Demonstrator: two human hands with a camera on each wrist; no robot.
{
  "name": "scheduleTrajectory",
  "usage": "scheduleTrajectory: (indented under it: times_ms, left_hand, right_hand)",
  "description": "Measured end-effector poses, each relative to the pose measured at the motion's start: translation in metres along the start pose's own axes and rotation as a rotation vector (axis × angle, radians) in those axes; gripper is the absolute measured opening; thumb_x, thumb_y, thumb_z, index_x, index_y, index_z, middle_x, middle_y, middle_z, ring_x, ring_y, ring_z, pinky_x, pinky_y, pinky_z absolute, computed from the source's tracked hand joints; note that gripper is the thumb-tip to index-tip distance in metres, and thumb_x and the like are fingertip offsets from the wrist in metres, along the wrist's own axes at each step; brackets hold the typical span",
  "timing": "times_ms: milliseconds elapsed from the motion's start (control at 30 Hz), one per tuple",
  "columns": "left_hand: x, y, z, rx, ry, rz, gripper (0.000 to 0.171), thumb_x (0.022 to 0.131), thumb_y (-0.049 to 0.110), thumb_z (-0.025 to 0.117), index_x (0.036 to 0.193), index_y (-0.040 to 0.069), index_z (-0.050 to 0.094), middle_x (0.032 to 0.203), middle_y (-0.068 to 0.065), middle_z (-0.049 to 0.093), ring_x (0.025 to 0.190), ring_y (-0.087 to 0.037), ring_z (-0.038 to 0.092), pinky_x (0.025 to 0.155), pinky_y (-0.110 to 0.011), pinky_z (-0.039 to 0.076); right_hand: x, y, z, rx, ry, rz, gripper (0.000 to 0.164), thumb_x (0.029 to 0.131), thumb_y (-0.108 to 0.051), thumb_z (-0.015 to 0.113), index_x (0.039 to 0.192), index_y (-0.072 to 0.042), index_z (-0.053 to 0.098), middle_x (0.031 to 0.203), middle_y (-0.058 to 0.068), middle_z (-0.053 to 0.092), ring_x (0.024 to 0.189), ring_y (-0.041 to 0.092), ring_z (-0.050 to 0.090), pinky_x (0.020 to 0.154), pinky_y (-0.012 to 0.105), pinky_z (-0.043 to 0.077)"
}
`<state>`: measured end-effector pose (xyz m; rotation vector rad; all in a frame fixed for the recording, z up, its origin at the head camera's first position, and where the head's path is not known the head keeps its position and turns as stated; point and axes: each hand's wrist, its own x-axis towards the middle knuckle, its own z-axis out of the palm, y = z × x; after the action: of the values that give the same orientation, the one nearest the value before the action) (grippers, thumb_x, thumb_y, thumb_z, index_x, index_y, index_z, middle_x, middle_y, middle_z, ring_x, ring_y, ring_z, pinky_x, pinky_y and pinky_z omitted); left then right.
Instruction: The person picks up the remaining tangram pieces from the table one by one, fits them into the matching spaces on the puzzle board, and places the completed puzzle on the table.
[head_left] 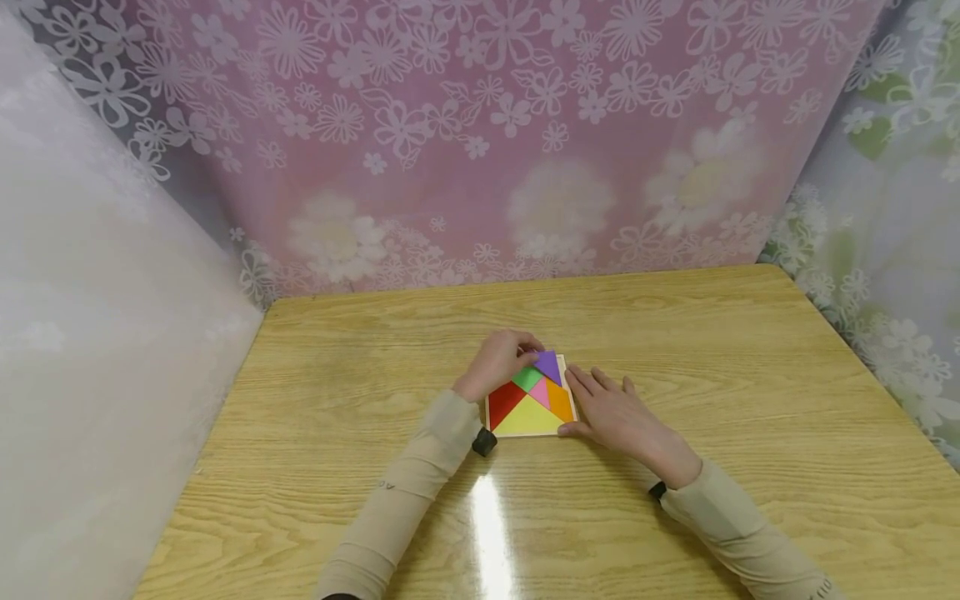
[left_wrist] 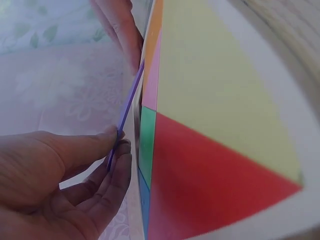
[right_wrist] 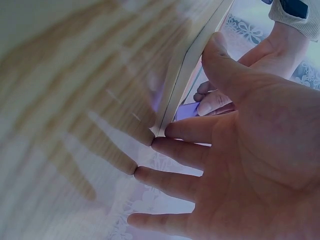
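A square tangram board (head_left: pixel 517 435) lies on the table with red, yellow, green, pink and orange pieces set in it. My left hand (head_left: pixel 497 364) reaches over its far left part and pinches a purple triangle (head_left: pixel 548 365) between thumb and fingers. In the left wrist view the purple triangle (left_wrist: pixel 131 100) tilts up from the board, its far end close to the orange piece (left_wrist: pixel 154 30). A blue piece (left_wrist: pixel 144 200) shows there beside the red one (left_wrist: pixel 200 185). My right hand (head_left: pixel 618 417) rests at the board's right edge, fingers straight and spread, thumb at the near right corner.
The wooden table (head_left: pixel 337 375) extends around the board on all sides. A pink flowered cloth (head_left: pixel 450 167) hangs behind it, with a pale cloth (head_left: pixel 112 333) on the left and a flowered one (head_left: pixel 892 292) on the right.
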<state>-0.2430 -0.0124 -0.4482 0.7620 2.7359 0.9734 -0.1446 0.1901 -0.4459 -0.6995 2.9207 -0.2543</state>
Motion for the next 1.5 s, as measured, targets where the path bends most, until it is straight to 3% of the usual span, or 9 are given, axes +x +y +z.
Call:
scheduleTrajectory:
  times_ms: [400,600,867,1100,1233,1367,1500]
  left_hand:
    - [0.001,0.004,0.009,-0.011,0.004,0.017,0.023,0.093,0.015,0.075,0.113,0.005,0.076,0.106,-0.009,0.072,0.091,-0.019,0.066,0.078,-0.022,0.054]
    - [0.000,0.005,0.012,0.045,0.010,-0.002,0.022,0.091,0.015,0.077,0.112,0.008,0.077,0.108,-0.006,0.070,0.099,-0.019,0.066,0.085,-0.024,0.054]
    - [-0.002,0.004,0.006,0.142,0.101,-0.017,0.016,0.098,0.013,0.068,0.112,0.013,0.077,0.109,-0.002,0.071,0.095,-0.016,0.066,0.083,-0.025,0.054]
    - [-0.018,0.001,-0.009,0.108,0.154,-0.019,0.018,0.101,0.013,0.064,0.114,0.010,0.075,0.112,-0.004,0.072,0.098,-0.019,0.068,0.084,-0.030,0.056]
    - [-0.031,0.001,-0.015,0.134,0.164,-0.013,0.019,0.101,0.014,0.063,0.115,0.007,0.075,0.113,-0.005,0.072,0.100,-0.020,0.068,0.084,-0.032,0.057]
    - [-0.046,-0.001,-0.019,0.158,0.153,0.012,0.020,0.100,0.013,0.065,0.116,0.006,0.074,0.114,-0.008,0.073,0.099,-0.024,0.068,0.082,-0.034,0.057]
    - [-0.060,-0.003,-0.021,0.210,0.104,0.041,0.027,0.098,0.016,0.068,0.123,0.004,0.071,0.121,-0.011,0.071,0.107,-0.029,0.066,0.089,-0.038,0.056]
  right_hand:
    - [-0.002,-0.002,-0.002,-0.024,0.008,-0.008,0.084,0.095,-0.048,0.066,0.153,0.007,0.036,0.157,0.023,0.038,0.138,0.052,0.041,0.101,0.079,0.032]
    - [-0.001,-0.002,-0.001,-0.025,0.011,-0.008,0.084,0.095,-0.048,0.066,0.153,0.006,0.037,0.157,0.023,0.039,0.138,0.052,0.041,0.101,0.079,0.032]
    - [-0.001,-0.003,-0.001,-0.015,0.002,0.007,0.085,0.095,-0.048,0.066,0.153,0.006,0.036,0.158,0.023,0.038,0.139,0.051,0.040,0.101,0.079,0.031]
    - [0.000,-0.004,-0.002,-0.006,0.000,0.013,0.086,0.094,-0.049,0.067,0.153,0.006,0.037,0.157,0.022,0.039,0.138,0.051,0.041,0.102,0.078,0.031]
    - [0.000,-0.004,-0.003,0.005,-0.005,0.019,0.086,0.094,-0.049,0.066,0.154,0.005,0.036,0.158,0.023,0.038,0.139,0.052,0.039,0.103,0.079,0.029]
    - [0.000,-0.003,-0.002,0.023,0.005,0.018,0.087,0.094,-0.048,0.067,0.155,0.004,0.034,0.158,0.022,0.037,0.139,0.053,0.039,0.103,0.079,0.029]
    - [0.001,-0.002,-0.002,0.021,0.028,-0.002,0.086,0.093,-0.047,0.069,0.156,0.001,0.034,0.161,0.021,0.032,0.140,0.051,0.039,0.101,0.080,0.030]
